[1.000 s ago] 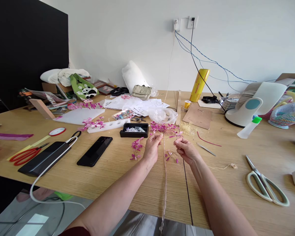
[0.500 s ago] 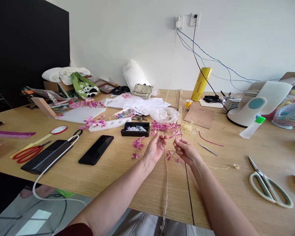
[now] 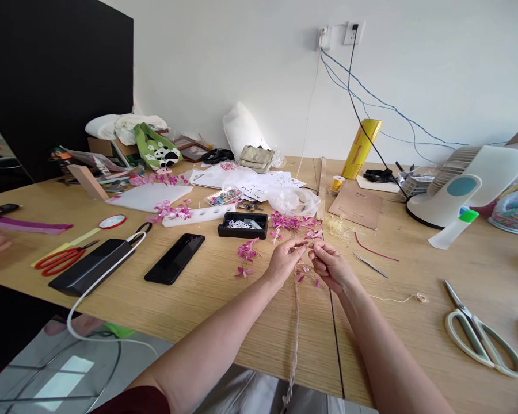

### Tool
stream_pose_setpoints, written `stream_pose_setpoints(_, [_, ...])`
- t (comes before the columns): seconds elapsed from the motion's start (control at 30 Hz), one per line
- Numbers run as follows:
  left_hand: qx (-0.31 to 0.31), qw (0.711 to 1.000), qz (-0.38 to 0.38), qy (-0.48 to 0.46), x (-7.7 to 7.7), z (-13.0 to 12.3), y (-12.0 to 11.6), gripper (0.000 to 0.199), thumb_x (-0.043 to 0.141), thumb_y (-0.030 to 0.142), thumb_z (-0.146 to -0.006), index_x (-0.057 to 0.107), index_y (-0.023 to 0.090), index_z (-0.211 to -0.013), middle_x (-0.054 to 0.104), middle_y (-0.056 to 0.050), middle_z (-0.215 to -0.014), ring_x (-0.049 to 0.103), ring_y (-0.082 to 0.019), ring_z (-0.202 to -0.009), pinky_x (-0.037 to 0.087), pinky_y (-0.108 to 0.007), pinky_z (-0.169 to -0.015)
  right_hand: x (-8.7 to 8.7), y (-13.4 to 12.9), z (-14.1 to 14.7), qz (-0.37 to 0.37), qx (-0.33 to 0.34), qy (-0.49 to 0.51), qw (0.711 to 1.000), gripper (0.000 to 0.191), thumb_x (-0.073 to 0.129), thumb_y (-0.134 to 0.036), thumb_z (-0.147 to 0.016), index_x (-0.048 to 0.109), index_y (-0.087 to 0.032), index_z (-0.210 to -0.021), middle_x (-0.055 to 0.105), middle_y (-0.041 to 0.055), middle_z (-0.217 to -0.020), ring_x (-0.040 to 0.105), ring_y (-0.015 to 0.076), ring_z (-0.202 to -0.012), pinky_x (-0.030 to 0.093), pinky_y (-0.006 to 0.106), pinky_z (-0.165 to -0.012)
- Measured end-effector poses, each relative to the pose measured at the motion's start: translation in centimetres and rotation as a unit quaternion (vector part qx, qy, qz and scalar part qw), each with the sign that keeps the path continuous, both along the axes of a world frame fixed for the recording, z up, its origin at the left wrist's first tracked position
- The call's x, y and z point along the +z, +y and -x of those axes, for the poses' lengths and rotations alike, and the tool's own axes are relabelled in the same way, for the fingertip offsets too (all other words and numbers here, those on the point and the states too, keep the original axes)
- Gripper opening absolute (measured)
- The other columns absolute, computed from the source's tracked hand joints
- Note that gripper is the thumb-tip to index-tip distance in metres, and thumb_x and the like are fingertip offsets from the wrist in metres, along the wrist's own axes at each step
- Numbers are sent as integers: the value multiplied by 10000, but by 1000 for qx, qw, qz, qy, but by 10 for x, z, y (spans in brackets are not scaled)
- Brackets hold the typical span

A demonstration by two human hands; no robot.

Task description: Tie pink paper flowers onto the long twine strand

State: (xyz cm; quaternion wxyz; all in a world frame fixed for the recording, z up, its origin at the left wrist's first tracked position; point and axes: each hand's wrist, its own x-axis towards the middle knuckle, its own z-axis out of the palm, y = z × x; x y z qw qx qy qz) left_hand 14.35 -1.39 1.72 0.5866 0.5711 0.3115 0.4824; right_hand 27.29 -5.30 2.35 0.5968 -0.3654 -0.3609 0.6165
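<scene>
Right hand (image 3: 331,267): thumb and forefinger pinched together, apparently on the thin stem of a pink sprig (image 3: 313,234) whose petals stand just above the fingertips. Left hand (image 3: 285,261): fingers extended, tips meeting or nearly meeting the right ones; cannot tell whether they grip the stem too. Sprig is thus at the fingertips, over the table (image 3: 242,328), near side of the larger pink flower cluster (image 3: 290,221).

Beneath and between the hands: a smaller spray (image 3: 303,272), beside a pale twisted cord (image 3: 296,322) that runs toward the body and over the near edge. Left of the left hand, a separate flower piece (image 3: 246,253).

Risks, my judgement:
- Stem is thin, grip is fingertip only; a slack pinch could let it slip or spin, a hard one could bend it or detach petals.
- Sprig and cluster sit close; wires or petals could snag if the hands lift quickly.
- Cord passes below the hands and hangs off the edge; a forearm or the lap could drag it, pulling whatever it joins (far end hidden).

Further out: metal tool (image 3: 371,265) and white-handled scissors (image 3: 486,339) on the right, points bare; a sideways reach could brush them. Black tray (image 3: 243,233) of small pieces lies beyond the left hand; a knock could scatter them.
</scene>
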Motion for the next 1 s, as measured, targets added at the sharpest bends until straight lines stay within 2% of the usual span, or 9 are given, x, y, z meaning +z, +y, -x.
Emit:
stream_pose_setpoints(0.13, [-2, 1000, -18, 5, 0, 1, 2, 219, 609, 335, -720, 676, 138, -787, 635, -33, -718, 534, -121, -659, 393, -233, -629, 1, 0, 2, 4, -5, -4, 1000, 242, 740, -310, -629, 556, -175, -711, 544, -42, -614, 211, 11, -391, 74, 189, -370])
stream_pose_setpoints(0.27, [13, 999, -10, -29, 5, 2, 1, 207, 630, 308, -703, 696, 137, -800, 668, -46, -780, 569, -152, -783, 404, -273, -772, 0, 1, 2, 4, -9, -19, 1000, 239, 743, -290, -622, 568, -174, -737, 539, -37, -619, 250, 17, -411, 97, 185, -374])
stream_pose_setpoints(0.37, [7, 997, 38, -66, 6, 2, -3, 210, 661, 293, -676, 703, 139, -811, 669, -42, -766, 560, -137, -737, 405, -269, -747, -3, 2, 2, -2, -6, -31, 999, 233, 730, -305, -643, 552, -171, -711, 543, -29, -636, 277, 20, -425, 118, 183, -379])
stream_pose_setpoints(0.57, [-57, 986, 82, -135, 2, -3, -8, 216, 662, 316, -685, 696, 125, -780, 603, -12, -620, 482, -78, -562, 380, -217, -591, -8, 3, 8, -15, 33, -73, 997, 227, 664, -363, -712, 548, -169, -717, 478, -43, -581, 283, 33, -431, 139, 190, -386])
stream_pose_setpoints(0.63, [-42, 987, 75, -135, 0, -3, -6, 210, 666, 310, -682, 693, 123, -775, 629, -28, -669, 513, -90, -595, 402, -225, -620, -8, 3, 9, -5, 31, -96, 995, 226, 663, -367, -705, 560, -173, -756, 460, -49, -559, 309, 41, -435, 152, 189, -388])
stream_pose_setpoints(0.7, [1, 993, 41, -114, 0, -2, -1, 188, 657, 293, -690, 692, 126, -770, 657, -47, -737, 556, -119, -682, 423, -248, -694, -6, 3, 7, -2, -18, -138, 990, 228, 666, -360, -686, 567, -174, -772, 463, -48, -561, 340, 50, -439, 179, 190, -391])
stream_pose_setpoints(0.77, [56, 996, -21, -64, 0, 0, 4, 154, 642, 270, -704, 691, 135, -760, 665, -47, -759, 568, -137, -736, 423, -258, -735, -3, 3, 4, -25, -132, -198, 971, 201, 650, -347, -688, 563, -180, -761, 447, -55, -547, 344, 58, -438, 215, 196, -397])
stream_pose_setpoints(0.87, [96, 987, -126, 36, -1, 3, 9, 124, 618, 247, -728, 692, 151, -748, 661, -36, -736, 563, -137, -711, 423, -250, -700, 3, 2, 0, -116, -286, -310, 899, 160, 618, -321, -718, 578, -199, -815, 484, -41, -597, 392, 80, -490, 310, 213, -445])
stream_pose_setpoints(1.0, [82, 968, -212, 107, -4, 2, 7, 147, 578, 238, -770, 699, 167, -813, 671, -45, -744, 581, -139, -689, 440, -251, -674, 10, -1, 3, -231, -282, -461, 809, 170, 613, -273, -734, 621, -213, -894, 589, 27, -826, 502, 123, -651, 406, 246, -533])
